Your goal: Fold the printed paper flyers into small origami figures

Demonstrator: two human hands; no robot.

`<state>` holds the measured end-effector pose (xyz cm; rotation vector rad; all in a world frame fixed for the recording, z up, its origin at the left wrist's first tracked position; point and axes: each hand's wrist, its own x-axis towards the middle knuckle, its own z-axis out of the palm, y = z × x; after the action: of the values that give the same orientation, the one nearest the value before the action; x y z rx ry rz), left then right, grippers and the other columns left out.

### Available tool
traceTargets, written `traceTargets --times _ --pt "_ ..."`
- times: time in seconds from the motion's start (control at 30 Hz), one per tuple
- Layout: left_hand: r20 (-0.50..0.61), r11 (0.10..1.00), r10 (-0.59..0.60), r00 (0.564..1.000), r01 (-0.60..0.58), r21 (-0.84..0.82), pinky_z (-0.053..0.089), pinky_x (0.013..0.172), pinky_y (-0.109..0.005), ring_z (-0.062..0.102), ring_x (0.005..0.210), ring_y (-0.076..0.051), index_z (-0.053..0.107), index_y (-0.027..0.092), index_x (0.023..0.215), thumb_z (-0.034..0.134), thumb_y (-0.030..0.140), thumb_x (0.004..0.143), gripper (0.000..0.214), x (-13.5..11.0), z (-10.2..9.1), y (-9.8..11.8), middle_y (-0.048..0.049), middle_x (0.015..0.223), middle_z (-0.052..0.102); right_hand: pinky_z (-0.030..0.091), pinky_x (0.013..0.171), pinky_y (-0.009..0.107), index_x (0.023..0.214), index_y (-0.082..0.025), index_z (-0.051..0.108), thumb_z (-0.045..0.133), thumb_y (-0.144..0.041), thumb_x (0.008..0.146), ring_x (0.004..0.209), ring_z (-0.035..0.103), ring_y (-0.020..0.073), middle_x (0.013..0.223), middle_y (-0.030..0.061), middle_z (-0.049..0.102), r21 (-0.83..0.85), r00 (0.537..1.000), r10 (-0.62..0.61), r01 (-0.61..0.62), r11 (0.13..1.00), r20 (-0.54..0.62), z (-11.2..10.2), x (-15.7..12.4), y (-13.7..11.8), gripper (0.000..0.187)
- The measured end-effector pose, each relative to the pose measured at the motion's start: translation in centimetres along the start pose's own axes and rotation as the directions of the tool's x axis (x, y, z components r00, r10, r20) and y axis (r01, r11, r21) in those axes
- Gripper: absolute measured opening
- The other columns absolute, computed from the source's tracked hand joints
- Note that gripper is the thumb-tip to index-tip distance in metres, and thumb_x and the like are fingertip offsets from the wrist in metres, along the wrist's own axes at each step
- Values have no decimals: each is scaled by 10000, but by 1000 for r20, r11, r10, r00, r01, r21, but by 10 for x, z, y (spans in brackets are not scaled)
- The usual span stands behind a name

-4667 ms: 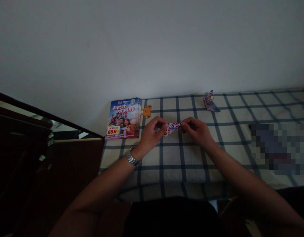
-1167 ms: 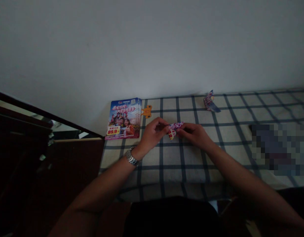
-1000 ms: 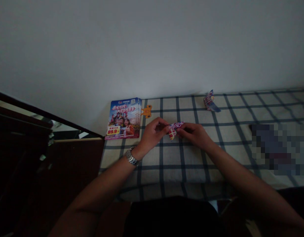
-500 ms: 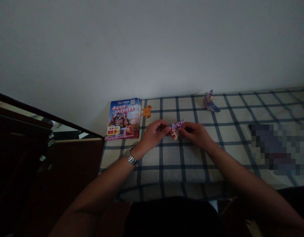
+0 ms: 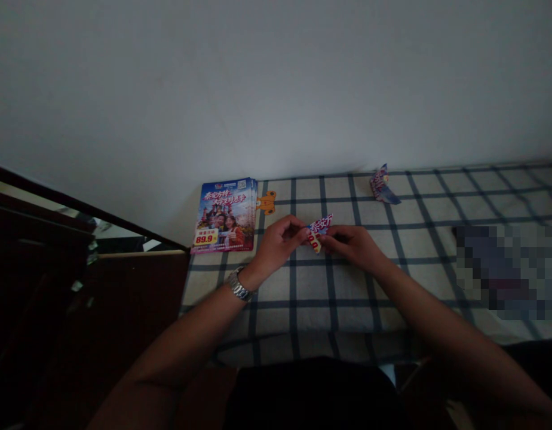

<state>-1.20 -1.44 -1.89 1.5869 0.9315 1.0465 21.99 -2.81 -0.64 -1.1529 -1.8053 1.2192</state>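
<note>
A small folded flyer (image 5: pixel 316 232), roughly triangular and printed in purple, white and yellow, is held up between my two hands over the checked cloth. My left hand (image 5: pixel 282 242), with a metal watch at its wrist, pinches its left side between thumb and fingers. On the opposite side my right hand (image 5: pixel 351 243) grips the lower right edge, fingers curled. The stack of flyers (image 5: pixel 224 216) lies flat to the left of my hands, same print showing. Beyond my right hand, near the wall, stands another folded paper piece (image 5: pixel 383 186) with upturned points.
A white and blue checked cloth (image 5: pixel 276 310) covers the surface against a pale wall (image 5: pixel 276 89). An orange cartoon figure (image 5: pixel 267 203) shows beside the stack. At right lies a dark, pixelated object (image 5: pixel 495 269). Dark furniture (image 5: pixel 34 286) stands at left.
The folded flyer has tilted slightly and shifted a little left, and my right hand's fingers have moved lower along its edge. Both hands keep their grip. The stack and the other folded piece stay put.
</note>
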Motion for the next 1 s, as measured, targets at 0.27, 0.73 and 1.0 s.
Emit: traceTargets --times 0.27,0.73,1.0 --pt "24 1000 7 1000 -7 7 572 721 -272 685 788 -145 652 201 970 703 464 961 267 1 -1 -2 -23 897 710 441 615 287 808 -196 717 630 -535 986 646 587 148 713 13 689 -25 1000 1 -1 1000 6 -1 -1 3 392" --pt "33 1000 -8 999 8 -17 561 745 -258 680 817 -137 623 198 1006 744 404 938 249 0 1 -5 -22 910 695 412 595 281 787 -188 689 657 -532 961 623 543 136 694 4 649 0 1000 15 -15 1000 -19 1 0 0 387" --pt "-32 1000 19 999 -19 -14 569 725 -260 687 802 -143 607 206 990 744 389 929 236 2 2 -1 -15 890 697 410 594 277 862 -194 725 682 -547 940 648 549 141 737 5 662 54 1000 15 -16 998 25 2 0 5 364"
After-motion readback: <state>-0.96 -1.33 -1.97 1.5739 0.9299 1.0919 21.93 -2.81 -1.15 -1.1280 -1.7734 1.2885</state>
